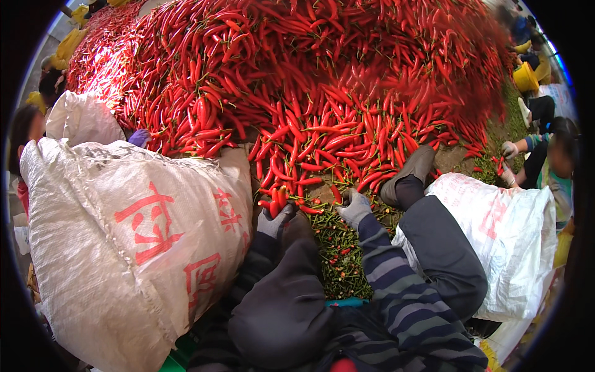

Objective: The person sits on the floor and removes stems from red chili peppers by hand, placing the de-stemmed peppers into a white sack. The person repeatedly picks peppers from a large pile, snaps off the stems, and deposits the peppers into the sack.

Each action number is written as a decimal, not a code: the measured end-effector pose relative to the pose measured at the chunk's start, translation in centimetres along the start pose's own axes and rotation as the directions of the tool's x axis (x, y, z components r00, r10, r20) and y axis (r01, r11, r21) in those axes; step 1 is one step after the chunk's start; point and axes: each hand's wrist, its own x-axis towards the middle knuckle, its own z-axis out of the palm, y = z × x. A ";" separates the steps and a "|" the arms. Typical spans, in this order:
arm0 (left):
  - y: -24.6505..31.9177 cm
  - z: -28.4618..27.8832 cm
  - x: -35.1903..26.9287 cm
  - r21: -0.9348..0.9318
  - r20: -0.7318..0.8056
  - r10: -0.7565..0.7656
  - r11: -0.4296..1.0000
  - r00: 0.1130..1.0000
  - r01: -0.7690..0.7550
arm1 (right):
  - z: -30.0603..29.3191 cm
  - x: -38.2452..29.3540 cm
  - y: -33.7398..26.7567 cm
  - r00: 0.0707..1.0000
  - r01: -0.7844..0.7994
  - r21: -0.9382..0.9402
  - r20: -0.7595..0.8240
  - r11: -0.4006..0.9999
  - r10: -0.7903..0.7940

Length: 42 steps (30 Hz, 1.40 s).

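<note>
A large heap of red chili peppers [325, 93] fills the ground before me. My left hand [276, 220], in a grey glove, holds a small bunch of red chili peppers [277, 201] beside my knee. A little to the right, my right hand [355, 209], also in a grey glove, has a red chili pepper [336, 194] at its fingertips, at the heap's near edge. Between my forearms lies a layer of green pepper stems [343, 260] with a few red bits among them.
A bulky white woven sack [93, 223] with red writing stands at my left, a smaller white sack [83, 118] behind it. Another white sack [506, 251] is right of my bent leg. A gloved co-worker [560, 162] sits at the right, below a yellow bucket [525, 77]. More people are at the left edge.
</note>
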 end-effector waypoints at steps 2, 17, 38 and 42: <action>-0.6 0.1 1.1 0.139 0.038 -0.023 0.990 0.999 0.017 | -0.1 -1.8 -1.0 0.983 -0.148 0.348 0.153 0.926 0.099; -1.0 4.2 -0.3 0.367 0.040 -0.127 0.924 0.991 0.103 | -0.5 -4.6 -3.8 0.979 0.181 -0.235 0.136 0.955 -0.152; -0.1 2.0 0.8 0.572 0.347 -0.032 0.799 0.937 -0.184 | 1.1 -0.6 -4.8 0.830 -0.390 0.492 0.554 0.778 0.066; -1.4 1.9 1.0 0.320 0.323 -0.049 0.945 0.945 -0.060 | 0.9 -1.1 -4.7 0.774 -0.598 0.782 0.620 0.174 -0.127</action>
